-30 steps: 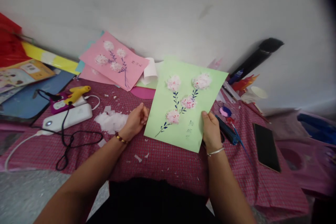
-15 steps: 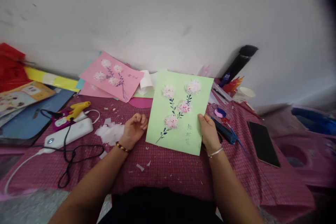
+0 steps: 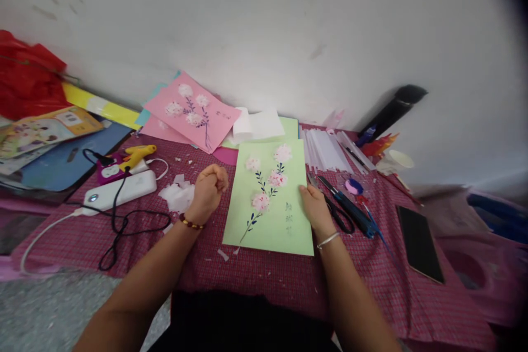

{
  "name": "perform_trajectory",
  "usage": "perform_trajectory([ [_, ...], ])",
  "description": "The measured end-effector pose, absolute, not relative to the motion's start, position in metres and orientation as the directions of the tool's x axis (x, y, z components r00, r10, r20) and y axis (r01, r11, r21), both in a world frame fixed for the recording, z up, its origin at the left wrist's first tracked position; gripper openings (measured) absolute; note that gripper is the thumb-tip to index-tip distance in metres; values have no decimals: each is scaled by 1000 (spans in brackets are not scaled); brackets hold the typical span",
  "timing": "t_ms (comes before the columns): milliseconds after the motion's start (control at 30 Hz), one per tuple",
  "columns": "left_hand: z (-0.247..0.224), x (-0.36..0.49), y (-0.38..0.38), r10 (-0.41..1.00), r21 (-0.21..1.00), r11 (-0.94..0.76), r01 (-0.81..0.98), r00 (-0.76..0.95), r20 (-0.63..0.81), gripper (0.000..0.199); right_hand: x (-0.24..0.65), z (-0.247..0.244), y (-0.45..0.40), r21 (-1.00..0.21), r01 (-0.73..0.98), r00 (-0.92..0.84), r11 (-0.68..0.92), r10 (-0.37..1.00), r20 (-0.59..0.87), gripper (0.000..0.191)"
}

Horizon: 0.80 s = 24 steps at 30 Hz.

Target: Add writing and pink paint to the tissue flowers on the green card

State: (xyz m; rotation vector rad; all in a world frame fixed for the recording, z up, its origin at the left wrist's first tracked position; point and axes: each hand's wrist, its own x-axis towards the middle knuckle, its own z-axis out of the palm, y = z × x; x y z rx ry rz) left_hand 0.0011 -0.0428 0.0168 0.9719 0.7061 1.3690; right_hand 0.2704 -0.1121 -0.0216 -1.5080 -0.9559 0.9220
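A light green sheet of paper (image 3: 247, 225) carries white-and-pink puffy flowers, dark painted leaves and stems, and a column of handwritten characters. My right hand (image 3: 317, 210) grips its right edge, thumb on top and fingers hidden beneath. Left of the sheet, my left hand (image 3: 209, 190) is curled into a fist, apart from the paper, with nothing showing in it. Crumpled white tissue (image 3: 177, 196) lies just beside that fist. Black-handled scissors (image 3: 342, 217) and a dark blue cutter-like tool (image 3: 357, 213) lie right of my right hand.
Pink sheets with similar flowers (image 3: 193, 113) lie at the back left. A yellow glue gun (image 3: 138, 157), a white power bank (image 3: 119, 192) and black cable (image 3: 119, 225) are on the left. White sticks (image 3: 325, 149), a blue tape roll (image 3: 355, 186) and a phone (image 3: 419, 242) are on the right.
The green sheet has come down toward me in my right hand, uncovering white sticks and scissors behind it. My left hand has curled tighter. The camera view has shifted slightly.
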Motion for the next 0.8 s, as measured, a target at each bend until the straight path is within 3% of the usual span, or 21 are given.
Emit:
perform_trajectory([
  [133,22,7,-62,957,937,-82,-340,235,169,13,261,3,-112,-949,311,456,42,870,187,34],
  [233,28,16,-82,898,973,-74,-216,409,160,10,243,25,-131,-855,472,311,215,867,390,24],
  [367,26,30,-103,757,986,-152,-62,634,156,27,209,29,-162,-950,204,-86,235,971,222,19],
  [467,17,35,-107,653,912,-406,67,719,238,37,195,20,-174,-985,78,-71,154,986,148,19],
  [567,10,33,-104,636,798,-581,160,701,322,39,196,14,-176,-996,8,-125,86,989,84,20],
  [667,6,30,-102,617,744,-648,163,685,387,37,201,10,-175,-997,-17,-190,69,979,71,19],
  [800,4,31,-108,627,742,-651,158,663,409,35,202,7,-178,-978,71,-201,197,963,179,15],
])
